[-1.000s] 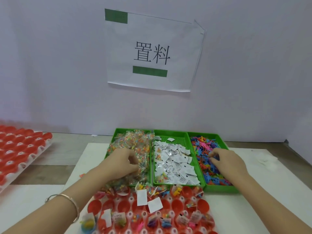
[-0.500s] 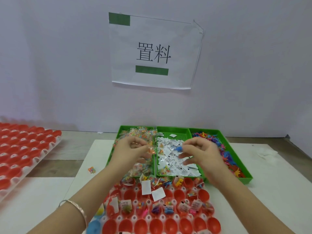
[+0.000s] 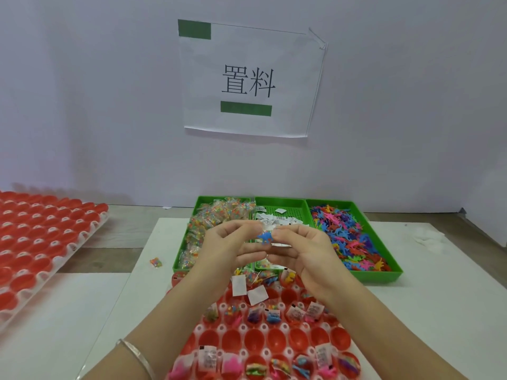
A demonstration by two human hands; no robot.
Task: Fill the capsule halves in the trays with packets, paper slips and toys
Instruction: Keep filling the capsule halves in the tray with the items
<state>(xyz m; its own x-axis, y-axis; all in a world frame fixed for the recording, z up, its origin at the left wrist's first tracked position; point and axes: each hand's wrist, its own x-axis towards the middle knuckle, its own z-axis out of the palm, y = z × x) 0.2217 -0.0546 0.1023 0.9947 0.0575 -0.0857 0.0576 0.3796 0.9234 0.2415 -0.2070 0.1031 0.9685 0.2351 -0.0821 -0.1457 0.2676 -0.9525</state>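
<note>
Right grip [image 3: 299,250] pinches the blue toy dinosaur [image 3: 264,238]!
Light, likely bendy: take its body. Left grip [image 3: 227,248] curled just beside, contents unclear.

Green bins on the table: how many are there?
3, side by side. The left green bin holds clear packets, the middle green bin paper slips, the right green bin small coloured toys. None seems hidden.
</note>
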